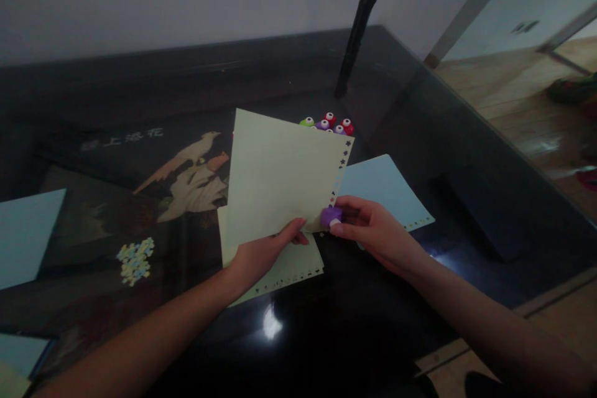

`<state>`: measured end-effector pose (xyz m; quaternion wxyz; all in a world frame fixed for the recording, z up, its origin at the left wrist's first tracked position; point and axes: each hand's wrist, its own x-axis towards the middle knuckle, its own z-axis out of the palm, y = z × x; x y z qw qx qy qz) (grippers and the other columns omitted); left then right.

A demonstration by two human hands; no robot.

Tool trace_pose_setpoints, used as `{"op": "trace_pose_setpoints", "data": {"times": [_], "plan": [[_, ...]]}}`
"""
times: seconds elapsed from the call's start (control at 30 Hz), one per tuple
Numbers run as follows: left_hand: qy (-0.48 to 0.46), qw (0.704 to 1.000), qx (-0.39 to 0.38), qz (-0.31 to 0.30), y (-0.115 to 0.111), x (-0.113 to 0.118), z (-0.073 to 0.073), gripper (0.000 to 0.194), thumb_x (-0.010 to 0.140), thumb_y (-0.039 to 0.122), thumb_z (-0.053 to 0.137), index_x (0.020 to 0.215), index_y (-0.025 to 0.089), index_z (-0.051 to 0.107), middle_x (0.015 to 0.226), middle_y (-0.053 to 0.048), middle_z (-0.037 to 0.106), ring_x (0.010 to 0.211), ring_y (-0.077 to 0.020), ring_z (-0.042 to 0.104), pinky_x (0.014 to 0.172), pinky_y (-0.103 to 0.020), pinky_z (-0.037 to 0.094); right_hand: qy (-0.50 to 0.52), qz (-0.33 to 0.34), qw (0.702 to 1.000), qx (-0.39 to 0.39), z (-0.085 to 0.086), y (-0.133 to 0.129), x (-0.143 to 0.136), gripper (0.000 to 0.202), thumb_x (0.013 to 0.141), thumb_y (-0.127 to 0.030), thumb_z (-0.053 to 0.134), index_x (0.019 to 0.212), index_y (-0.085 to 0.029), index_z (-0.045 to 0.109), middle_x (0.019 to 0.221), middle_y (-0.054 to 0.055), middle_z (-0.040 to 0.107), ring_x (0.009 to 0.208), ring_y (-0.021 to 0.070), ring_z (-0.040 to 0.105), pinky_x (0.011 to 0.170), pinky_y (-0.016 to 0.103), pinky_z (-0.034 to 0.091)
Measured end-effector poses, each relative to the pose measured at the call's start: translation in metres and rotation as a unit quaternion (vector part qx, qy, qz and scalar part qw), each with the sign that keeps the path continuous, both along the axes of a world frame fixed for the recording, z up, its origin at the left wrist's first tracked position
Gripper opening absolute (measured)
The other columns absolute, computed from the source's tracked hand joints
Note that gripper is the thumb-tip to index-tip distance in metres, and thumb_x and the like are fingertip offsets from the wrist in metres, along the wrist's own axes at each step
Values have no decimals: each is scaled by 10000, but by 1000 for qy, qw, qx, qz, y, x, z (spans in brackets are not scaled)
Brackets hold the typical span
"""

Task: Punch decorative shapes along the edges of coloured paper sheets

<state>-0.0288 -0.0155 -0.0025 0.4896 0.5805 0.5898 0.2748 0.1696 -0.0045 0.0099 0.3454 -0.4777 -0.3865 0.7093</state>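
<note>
My left hand point(275, 245) grips the lower edge of a pale yellow sheet of paper point(284, 177), held up off the table and tilted. Small shapes are punched in a row along the sheet's right edge. Between the thumb and fingers of my right hand point(368, 227) is a purple craft punch point(330, 217), set at the sheet's lower right corner. Behind the raised sheet stand several red, purple and green punches point(333, 123), partly hidden by it. More yellow paper point(284, 273) with punched edges lies below my left hand. Right of it lies a blue sheet point(385, 189), also punched along one edge.
On the dark glossy table point(186, 336), a small pile of punched paper bits point(135, 260) sits left of my hands. Blue sheets point(28, 239) lie at the far left. A dark upright post point(360, 31) rises near the back edge. Wooden floor point(508, 93) shows beyond the right side.
</note>
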Motion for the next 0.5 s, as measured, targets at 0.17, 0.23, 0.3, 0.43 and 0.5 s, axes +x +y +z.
{"op": "trace_pose_setpoints", "data": {"times": [0.17,0.23,0.3,0.43,0.5], "plan": [[4,1000,-11,8,-1,0,-1,340,798,424,543,520,270,662,609,12,704,647,-213,637,946,-374,436,-16,-8,1000,0,-1,0,-1,282,610,-249,795,871,-281,696,891,-1,723,809,182,638,884,405,470],[3,1000,-7,8,-1,-1,-2,335,795,427,548,522,273,666,612,16,708,655,-218,638,965,-380,422,-30,-11,999,7,-1,0,-1,273,606,-269,800,858,-277,696,878,2,721,801,188,635,870,409,475],[1,1000,-1,9,-1,-1,-4,334,794,434,556,522,274,666,613,16,712,664,-224,640,982,-384,410,-37,-12,999,10,-1,0,-1,266,609,-279,800,853,-271,695,872,4,719,797,189,634,856,408,479],[0,1000,-8,8,-1,-1,-5,337,799,433,557,523,272,663,615,12,714,661,-225,641,975,-373,420,-30,-14,999,6,0,0,-1,249,623,-274,792,851,-263,692,871,6,717,784,176,633,829,387,485],[5,1000,-9,4,-1,-1,-4,336,800,432,555,525,273,665,614,13,713,650,-220,639,971,-373,422,-25,-12,1000,8,1,0,-1,239,625,-276,791,843,-262,693,861,2,716,769,167,631,826,379,483]]}}
